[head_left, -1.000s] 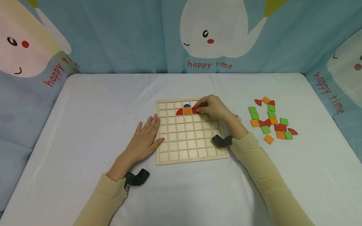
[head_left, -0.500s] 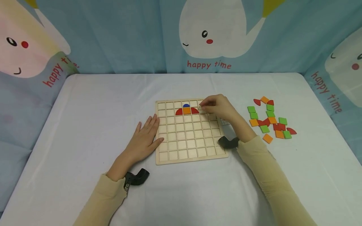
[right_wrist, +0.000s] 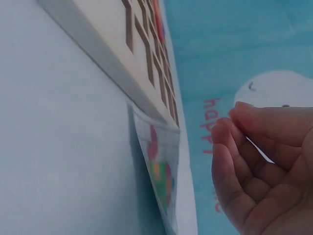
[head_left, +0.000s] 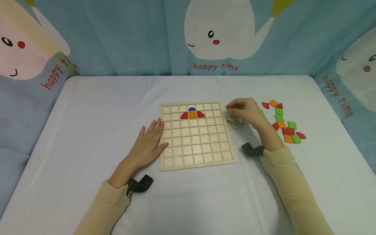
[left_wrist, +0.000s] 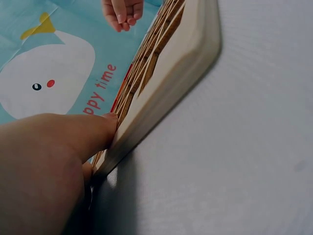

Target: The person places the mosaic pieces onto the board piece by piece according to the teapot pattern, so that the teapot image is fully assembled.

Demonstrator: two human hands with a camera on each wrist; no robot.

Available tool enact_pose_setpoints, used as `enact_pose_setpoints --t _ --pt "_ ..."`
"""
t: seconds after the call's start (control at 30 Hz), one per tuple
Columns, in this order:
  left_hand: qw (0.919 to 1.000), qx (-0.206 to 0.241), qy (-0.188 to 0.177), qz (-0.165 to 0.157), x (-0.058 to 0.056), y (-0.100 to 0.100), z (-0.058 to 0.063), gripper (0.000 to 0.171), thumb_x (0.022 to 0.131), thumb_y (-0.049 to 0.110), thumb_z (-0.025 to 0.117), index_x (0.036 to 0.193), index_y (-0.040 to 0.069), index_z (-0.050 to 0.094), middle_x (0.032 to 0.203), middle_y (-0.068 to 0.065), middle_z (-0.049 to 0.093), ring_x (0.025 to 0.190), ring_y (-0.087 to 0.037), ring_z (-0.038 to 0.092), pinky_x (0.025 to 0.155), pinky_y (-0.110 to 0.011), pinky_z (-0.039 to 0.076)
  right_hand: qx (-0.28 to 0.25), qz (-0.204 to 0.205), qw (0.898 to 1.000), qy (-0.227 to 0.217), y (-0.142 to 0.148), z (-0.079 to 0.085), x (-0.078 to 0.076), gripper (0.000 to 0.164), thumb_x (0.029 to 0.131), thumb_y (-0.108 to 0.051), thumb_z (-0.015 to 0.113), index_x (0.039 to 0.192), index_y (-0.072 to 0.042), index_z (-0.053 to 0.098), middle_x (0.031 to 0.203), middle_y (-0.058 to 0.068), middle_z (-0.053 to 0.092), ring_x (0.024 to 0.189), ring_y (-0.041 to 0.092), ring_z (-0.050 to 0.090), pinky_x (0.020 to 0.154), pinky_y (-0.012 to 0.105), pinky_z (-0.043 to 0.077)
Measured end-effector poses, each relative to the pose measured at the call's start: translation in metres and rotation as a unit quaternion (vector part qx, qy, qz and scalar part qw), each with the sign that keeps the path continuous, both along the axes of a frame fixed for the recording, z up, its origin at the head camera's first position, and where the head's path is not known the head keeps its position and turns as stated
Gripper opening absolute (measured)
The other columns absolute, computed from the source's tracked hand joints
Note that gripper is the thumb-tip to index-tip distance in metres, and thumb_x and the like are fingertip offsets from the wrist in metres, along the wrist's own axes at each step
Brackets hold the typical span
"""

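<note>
My left hand [head_left: 148,140] lies with straight fingers along the left edge of the wooden grid board [head_left: 194,140]; in the left wrist view the thumb [left_wrist: 93,132] touches its rim. Near the board's far side, an orange square [head_left: 192,114] sits between two red quarter-round pieces, the left one [head_left: 184,115] and the right one [head_left: 201,114]. Behind the orange square is a blue half-round piece [head_left: 192,109]. Right of the board, my right hand [head_left: 248,112] hovers over a printed pattern card [head_left: 235,121]. Its fingers [right_wrist: 222,161] are loosely bent, with nothing between them.
Loose green, orange and red pieces lie scattered to the right, among them a green square [head_left: 292,125] and an orange square [head_left: 289,139]; my right hand hides some. The card [right_wrist: 159,171] tilts up beside the board in the right wrist view. A printed curtain [head_left: 132,39] hangs behind the table.
My right hand has let go of the right red quarter-round piece, leaving it on the board, and moved right over the card. The card is now uncovered more. My left hand stays put.
</note>
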State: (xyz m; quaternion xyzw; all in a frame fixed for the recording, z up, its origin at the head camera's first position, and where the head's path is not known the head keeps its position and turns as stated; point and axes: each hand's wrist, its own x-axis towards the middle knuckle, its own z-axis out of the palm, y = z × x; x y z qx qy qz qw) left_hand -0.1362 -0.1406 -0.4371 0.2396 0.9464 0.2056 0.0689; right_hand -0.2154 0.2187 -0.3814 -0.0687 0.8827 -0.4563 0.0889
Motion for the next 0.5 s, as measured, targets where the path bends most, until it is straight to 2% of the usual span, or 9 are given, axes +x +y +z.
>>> enact_pose_setpoints --t 0.27,0.5 --pt "1.0000 0.006 -0.001 -0.003 0.001 0.001 0.002 0.073 0.099 0.036 0.046 0.149 -0.004 0.011 0.156 -0.017 0.004 0.143 -0.031 0.001 0.111 -0.054 -0.003 0.009 -0.038 0.999 -0.005 0.020 0.002 0.003 0.027 0.090 -0.017 0.066 0.108 0.003 0.067 0.100 0.005 0.069 0.089 0.006 0.060 0.078 0.020 0.045" --pt "1.0000 0.005 -0.001 -0.001 0.000 0.000 0.003 0.073 0.099 0.035 0.046 0.149 -0.004 0.011 0.156 -0.017 0.005 0.143 -0.031 0.002 0.111 -0.054 -0.002 0.018 -0.061 0.998 -0.006 0.036 0.000 0.003 0.028 0.089 -0.018 0.068 0.108 0.002 0.068 0.096 -0.005 0.069 0.089 0.004 0.059 0.081 0.022 0.044"
